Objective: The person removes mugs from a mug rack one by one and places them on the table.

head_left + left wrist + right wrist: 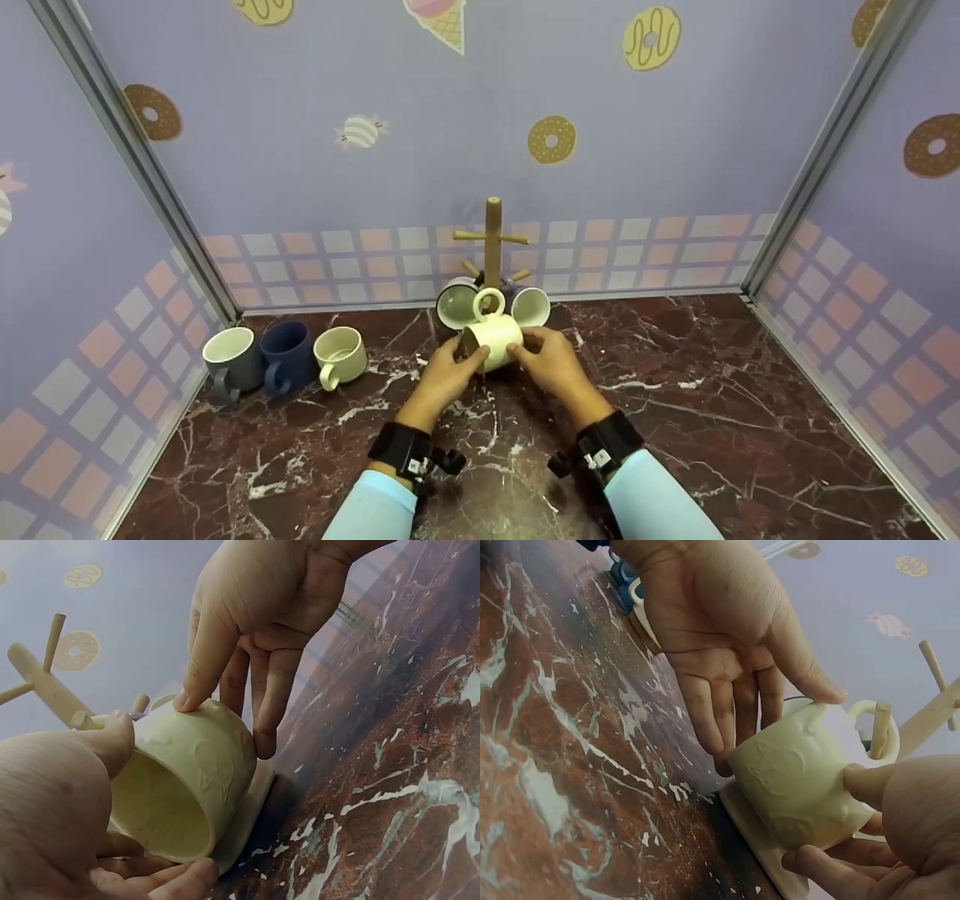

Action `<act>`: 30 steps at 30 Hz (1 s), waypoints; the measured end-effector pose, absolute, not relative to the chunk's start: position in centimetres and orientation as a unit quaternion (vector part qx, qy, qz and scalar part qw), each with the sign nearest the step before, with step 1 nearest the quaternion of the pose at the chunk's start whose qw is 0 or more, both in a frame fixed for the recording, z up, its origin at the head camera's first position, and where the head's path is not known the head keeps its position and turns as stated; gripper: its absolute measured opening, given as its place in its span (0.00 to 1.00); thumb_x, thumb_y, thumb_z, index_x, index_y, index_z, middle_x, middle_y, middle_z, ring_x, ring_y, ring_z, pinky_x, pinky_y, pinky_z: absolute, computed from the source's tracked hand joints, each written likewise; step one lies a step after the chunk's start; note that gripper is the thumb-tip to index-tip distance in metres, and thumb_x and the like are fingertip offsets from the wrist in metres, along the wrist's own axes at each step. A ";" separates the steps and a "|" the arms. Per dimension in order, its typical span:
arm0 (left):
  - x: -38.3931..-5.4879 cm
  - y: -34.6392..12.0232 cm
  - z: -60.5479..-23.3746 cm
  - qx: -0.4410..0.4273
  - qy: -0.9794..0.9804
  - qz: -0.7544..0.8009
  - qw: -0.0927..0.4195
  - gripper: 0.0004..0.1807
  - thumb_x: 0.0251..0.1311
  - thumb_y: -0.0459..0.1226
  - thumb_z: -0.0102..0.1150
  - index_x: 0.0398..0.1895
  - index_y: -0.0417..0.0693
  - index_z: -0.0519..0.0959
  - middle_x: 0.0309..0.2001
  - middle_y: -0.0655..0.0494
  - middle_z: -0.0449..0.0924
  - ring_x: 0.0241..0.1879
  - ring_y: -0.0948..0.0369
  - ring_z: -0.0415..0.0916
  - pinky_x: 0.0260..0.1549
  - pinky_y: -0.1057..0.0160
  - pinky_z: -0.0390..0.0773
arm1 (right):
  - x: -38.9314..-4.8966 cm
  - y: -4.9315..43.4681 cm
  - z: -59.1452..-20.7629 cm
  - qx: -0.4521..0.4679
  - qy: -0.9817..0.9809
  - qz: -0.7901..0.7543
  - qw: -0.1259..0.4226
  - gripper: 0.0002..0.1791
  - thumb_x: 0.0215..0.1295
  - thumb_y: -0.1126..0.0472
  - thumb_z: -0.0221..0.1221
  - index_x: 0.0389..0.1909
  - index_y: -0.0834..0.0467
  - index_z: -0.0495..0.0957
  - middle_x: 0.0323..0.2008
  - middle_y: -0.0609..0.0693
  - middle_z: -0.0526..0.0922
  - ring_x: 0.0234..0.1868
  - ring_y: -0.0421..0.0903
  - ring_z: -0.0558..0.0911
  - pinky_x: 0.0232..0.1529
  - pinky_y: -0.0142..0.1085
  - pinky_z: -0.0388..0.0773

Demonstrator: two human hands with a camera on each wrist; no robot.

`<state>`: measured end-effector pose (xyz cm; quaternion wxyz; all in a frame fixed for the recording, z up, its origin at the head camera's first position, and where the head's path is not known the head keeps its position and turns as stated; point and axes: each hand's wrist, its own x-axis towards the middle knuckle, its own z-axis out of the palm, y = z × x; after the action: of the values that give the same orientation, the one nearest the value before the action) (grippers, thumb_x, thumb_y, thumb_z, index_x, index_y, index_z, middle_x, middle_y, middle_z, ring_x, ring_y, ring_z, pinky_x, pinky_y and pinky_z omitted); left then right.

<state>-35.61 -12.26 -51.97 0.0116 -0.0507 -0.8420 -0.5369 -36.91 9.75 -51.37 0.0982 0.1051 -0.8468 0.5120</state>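
A pale yellow mug with a raised pattern is tipped on its side, its handle pointing up. My left hand holds it by the rim end, and my right hand grips the base end. In the right wrist view, a peg of the wooden mug tree shows through the handle's loop. Two other mugs hang on the tree's lower part: a dark-rimmed one on the left and a white-lined one on the right. The held mug hides part of the post.
Standing in a row at left are a grey mug, a dark blue mug and a cream mug. The tree's wooden base lies under the held mug. A patterned wall rises behind the marble-look tabletop.
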 end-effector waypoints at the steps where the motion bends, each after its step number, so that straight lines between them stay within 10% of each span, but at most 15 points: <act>1: -35.6 -12.3 -51.9 -0.050 -0.841 -0.538 0.012 0.45 0.80 0.55 0.67 0.84 0.31 0.69 0.79 0.28 0.75 0.79 0.33 0.74 0.84 0.34 0.70 | -36.9 9.8 -51.2 0.108 -0.848 0.508 0.100 0.18 0.74 0.63 0.73 0.61 0.67 0.89 0.55 0.63 0.95 0.58 0.59 0.93 0.67 0.55 0.89; 15: -33.8 -13.0 -49.8 -0.019 -0.849 -0.528 0.020 0.51 0.64 0.57 0.82 0.77 0.31 0.75 0.68 0.32 0.85 0.65 0.40 0.86 0.70 0.38 0.85 | -35.9 9.9 -49.7 0.129 -0.841 0.524 0.050 0.14 0.72 0.62 0.76 0.51 0.68 0.90 0.45 0.62 0.96 0.33 0.41 0.90 0.35 0.32 0.91; 30: -30.6 -12.1 -44.6 -0.012 -0.894 -0.439 0.090 0.59 0.54 0.59 0.87 0.85 0.48 0.70 0.70 0.34 0.73 0.65 0.35 0.83 0.66 0.33 0.86 | -35.1 11.2 -47.4 0.161 -0.786 0.592 -0.079 0.13 0.76 0.64 0.73 0.52 0.71 0.88 0.47 0.64 0.95 0.48 0.60 0.96 0.57 0.58 0.94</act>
<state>-30.64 -12.10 -44.60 0.0896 -0.0119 -0.8939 -0.4390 -35.06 11.23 -47.35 -0.0793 0.1614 -0.7860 0.5915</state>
